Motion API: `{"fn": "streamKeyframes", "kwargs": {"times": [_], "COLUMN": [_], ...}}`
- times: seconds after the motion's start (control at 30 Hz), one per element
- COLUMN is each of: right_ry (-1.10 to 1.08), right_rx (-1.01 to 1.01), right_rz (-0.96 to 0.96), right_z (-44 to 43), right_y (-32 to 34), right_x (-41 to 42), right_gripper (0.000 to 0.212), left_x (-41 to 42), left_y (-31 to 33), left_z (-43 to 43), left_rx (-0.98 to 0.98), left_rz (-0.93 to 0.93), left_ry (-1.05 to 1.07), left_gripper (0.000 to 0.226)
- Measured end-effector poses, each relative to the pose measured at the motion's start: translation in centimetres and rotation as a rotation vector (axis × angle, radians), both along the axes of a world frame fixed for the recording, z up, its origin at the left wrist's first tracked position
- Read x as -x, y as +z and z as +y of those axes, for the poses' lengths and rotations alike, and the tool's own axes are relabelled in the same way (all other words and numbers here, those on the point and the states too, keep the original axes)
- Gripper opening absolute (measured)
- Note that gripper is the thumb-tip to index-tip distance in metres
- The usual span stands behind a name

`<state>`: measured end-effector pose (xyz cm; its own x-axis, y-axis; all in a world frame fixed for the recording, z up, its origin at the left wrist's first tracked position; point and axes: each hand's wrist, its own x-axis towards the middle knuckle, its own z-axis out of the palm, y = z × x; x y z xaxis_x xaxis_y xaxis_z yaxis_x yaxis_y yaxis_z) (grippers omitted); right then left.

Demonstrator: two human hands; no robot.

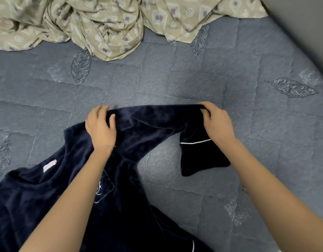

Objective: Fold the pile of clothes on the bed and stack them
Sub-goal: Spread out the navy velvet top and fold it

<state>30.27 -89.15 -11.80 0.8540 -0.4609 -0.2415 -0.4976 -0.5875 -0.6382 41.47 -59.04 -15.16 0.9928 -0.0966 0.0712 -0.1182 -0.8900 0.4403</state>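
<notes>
A dark navy fleece top lies spread on the grey-blue quilted bed, its body at the lower left with a pink label at the neck and a stitched chest pocket. One sleeve stretches rightward between my hands. My left hand grips the sleeve near the shoulder, thumb over the fabric. My right hand pinches the sleeve near its far end, where the cuff with white piping hangs folded down onto the bed.
A crumpled beige patterned sheet lies bunched along the far edge of the bed. A grey wall rises at the upper right. Bare quilt with leaf embroidery shows between the sheet and the top.
</notes>
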Motion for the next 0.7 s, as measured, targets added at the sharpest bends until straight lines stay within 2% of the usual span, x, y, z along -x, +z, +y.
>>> {"fn": "streamKeyframes", "kwargs": {"times": [0.1, 0.17, 0.3, 0.37, 0.5, 0.57, 0.7], "right_ry": [0.040, -0.044, -0.147, -0.122, -0.076, -0.043, -0.085], "right_rx": [0.095, 0.166, 0.141, 0.143, 0.159, 0.149, 0.044], "right_rz": [0.057, 0.099, 0.224, 0.240, 0.048, -0.024, -0.141], "right_z": [-0.5, -0.3, 0.8, 0.9, -0.2, -1.0, -2.4], "right_y": [-0.9, -1.0, -1.5, -2.3, -2.9, -2.6, -0.7], "right_x": [0.3, 1.8, 5.7, 7.0, 7.1, 6.6, 5.6], "right_gripper": [0.033, 0.044, 0.056, 0.051, 0.016, 0.011, 0.011], "left_x": [1.7, 2.7, 4.2, 4.8, 5.4, 5.2, 4.5], "left_y": [-0.1, 0.0, -0.1, -0.1, 0.2, 0.5, 1.4], "left_z": [-2.4, -4.9, -10.1, -12.4, -15.9, -17.2, -19.1], "left_rx": [-0.060, -0.056, -0.038, -0.028, -0.019, -0.037, -0.069], "left_rz": [0.031, 0.089, 0.137, 0.139, 0.196, 0.174, 0.156], "left_ry": [-0.213, -0.334, -0.524, -0.592, -0.631, -0.699, -0.823], "left_gripper": [0.034, 0.037, 0.041, 0.043, 0.049, 0.049, 0.016]}}
